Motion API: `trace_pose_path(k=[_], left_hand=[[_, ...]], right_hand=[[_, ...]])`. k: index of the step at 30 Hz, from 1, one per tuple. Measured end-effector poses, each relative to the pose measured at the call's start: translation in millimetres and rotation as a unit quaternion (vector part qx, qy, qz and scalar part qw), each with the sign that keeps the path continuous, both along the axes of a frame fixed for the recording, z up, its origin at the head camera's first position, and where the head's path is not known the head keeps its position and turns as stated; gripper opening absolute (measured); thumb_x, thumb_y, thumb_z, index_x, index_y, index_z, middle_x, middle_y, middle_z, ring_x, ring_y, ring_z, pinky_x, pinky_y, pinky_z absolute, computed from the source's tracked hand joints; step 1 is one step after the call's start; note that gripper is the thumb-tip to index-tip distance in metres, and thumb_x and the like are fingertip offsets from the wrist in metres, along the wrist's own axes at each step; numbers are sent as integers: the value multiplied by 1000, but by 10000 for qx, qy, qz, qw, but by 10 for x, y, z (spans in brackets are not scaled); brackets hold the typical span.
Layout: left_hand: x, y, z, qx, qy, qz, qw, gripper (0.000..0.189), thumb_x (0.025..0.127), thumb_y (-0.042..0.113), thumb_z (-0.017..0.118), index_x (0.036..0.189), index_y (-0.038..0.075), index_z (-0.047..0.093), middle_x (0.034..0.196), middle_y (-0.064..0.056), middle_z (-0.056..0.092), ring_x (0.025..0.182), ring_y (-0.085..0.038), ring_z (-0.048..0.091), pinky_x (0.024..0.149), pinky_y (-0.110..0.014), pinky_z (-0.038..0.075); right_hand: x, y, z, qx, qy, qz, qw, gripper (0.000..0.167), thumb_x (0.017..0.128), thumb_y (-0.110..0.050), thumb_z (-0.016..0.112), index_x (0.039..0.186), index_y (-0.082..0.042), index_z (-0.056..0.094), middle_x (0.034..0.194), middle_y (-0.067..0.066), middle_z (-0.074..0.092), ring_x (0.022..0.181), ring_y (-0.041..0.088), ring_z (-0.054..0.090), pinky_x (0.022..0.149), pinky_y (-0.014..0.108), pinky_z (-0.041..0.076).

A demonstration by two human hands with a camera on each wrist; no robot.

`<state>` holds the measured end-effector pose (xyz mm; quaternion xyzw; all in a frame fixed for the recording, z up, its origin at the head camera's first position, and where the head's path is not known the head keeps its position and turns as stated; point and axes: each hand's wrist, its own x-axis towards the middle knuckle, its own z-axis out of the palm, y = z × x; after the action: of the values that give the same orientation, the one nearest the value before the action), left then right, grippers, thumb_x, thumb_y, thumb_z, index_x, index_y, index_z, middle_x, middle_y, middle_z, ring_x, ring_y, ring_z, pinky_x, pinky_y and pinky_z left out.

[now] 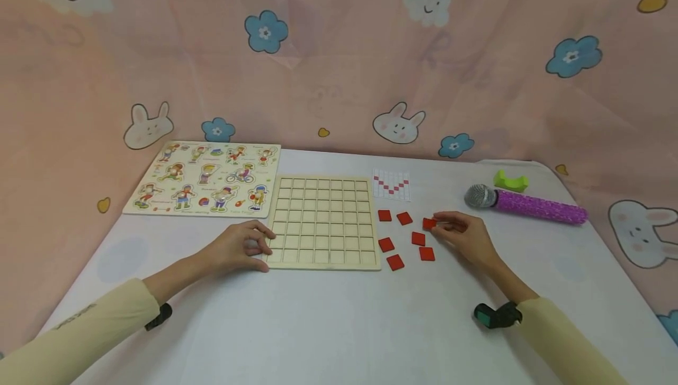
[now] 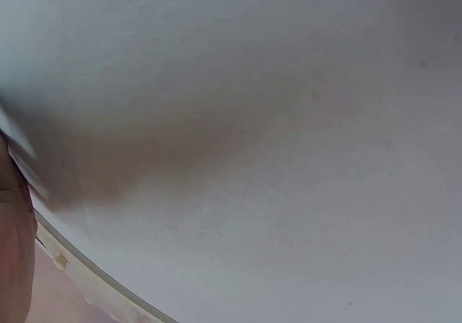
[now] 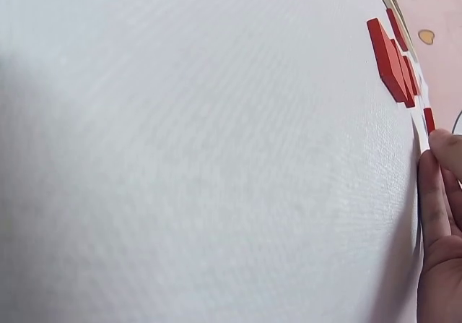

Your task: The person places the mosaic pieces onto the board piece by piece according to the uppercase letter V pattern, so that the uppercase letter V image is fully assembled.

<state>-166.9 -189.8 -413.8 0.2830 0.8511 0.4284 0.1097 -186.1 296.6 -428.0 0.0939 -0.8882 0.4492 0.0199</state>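
A wooden grid board (image 1: 323, 223) lies flat at the middle of the table, its square cells bare. My left hand (image 1: 233, 248) holds it by the near left corner, fingers bent at the left edge and thumb at the corner. Off to the board's right, my right hand (image 1: 468, 241) pinches a small red square tile (image 1: 429, 223) between thumb and fingers, low over the table. In the right wrist view that tile (image 3: 429, 119) shows at the fingertips. Several other red tiles (image 1: 418, 238) lie loose between board and hand. Only a sliver of the left hand (image 2: 14, 243) shows in its wrist view.
Behind the tiles lies a white pattern card (image 1: 391, 185) with red squares in a V. A picture puzzle board (image 1: 203, 179) sits at the back left. At right are a purple microphone (image 1: 535, 205) and a green curved block (image 1: 511, 181). A printed cloth hangs behind.
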Motion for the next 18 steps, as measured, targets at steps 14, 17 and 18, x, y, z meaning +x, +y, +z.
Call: trace_pose_path(k=[14,17,18], left_hand=[[2,10,43,104,-180,-64,9998,21,65,5,86,78,4,68,108,-14,61,112,-35,58,85,-19,55],[3,7,41,97,-187,-61,9998,21,65,5,86,78,5,68,109,-14,61,111,-34,59,85,-19,55],[3,6,40,91,-183,-61,9998,22,65,6,86,78,5,68,109,-14,61,111,-34,59,85,-19,55]], right_hand=[[-1,3,25,149,-279,-93,9995,38,90,-19,68,122,1,62,116,20,65,114,36,57,84,1,43],[7,0,34,153,-239,-95,9996,39,89,-19,69,121,2,63,115,20,66,112,36,58,83,2,45],[9,0,36,151,-229,-101,9996,39,89,-18,70,121,2,63,115,20,66,111,36,59,83,2,45]])
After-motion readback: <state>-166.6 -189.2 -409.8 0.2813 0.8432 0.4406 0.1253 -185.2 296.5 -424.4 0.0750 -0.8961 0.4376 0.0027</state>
